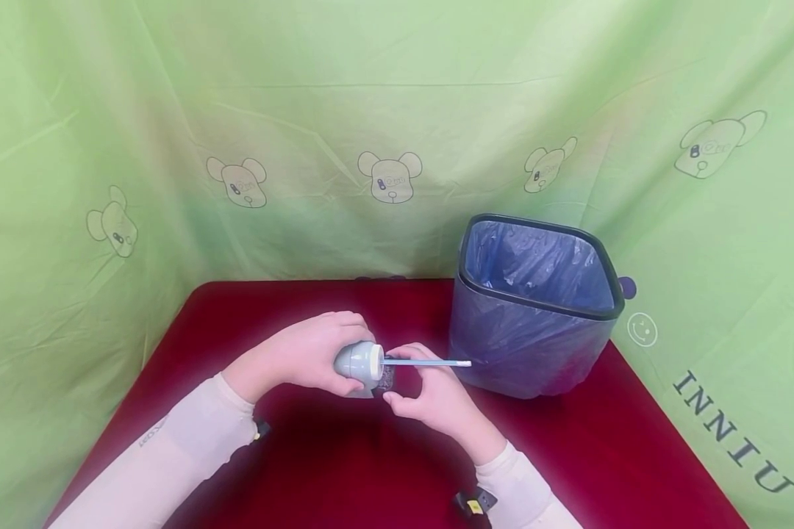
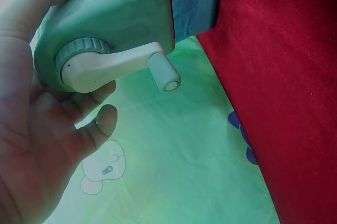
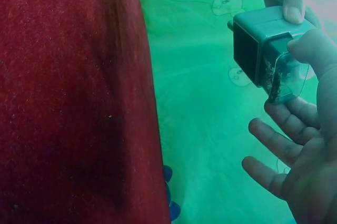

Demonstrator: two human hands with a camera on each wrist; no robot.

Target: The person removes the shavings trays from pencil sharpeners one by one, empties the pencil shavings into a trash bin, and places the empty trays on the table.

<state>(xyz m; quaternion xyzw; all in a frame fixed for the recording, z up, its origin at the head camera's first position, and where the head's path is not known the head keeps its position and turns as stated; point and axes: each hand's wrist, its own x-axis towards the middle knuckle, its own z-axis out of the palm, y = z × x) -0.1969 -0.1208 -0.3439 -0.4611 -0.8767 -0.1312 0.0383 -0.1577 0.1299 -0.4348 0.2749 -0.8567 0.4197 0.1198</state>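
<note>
My left hand [image 1: 314, 351] grips the grey-green body of a crank pencil sharpener [image 2: 124, 16]. Its white crank arm [image 2: 113, 68] and green knob [image 2: 165, 72] show in the left wrist view. From the white round collar [image 1: 376, 361], a slim light-blue pencil [image 1: 426, 362] with a white end points right, over my right hand [image 1: 440, 397]. Thumb and fingertips of that hand pinch the clear shavings drawer [image 3: 288, 79], which sticks partly out of the sharpener. Dark bits lie inside the drawer. The other right fingers spread below it.
A bin [image 1: 523, 338] with a dark rim and a bluish plastic liner stands to the right, beyond my right hand. Dark red cloth [image 1: 291, 455] covers the table. Green curtains [image 1: 397, 110] with printed bear heads surround it at the back and sides.
</note>
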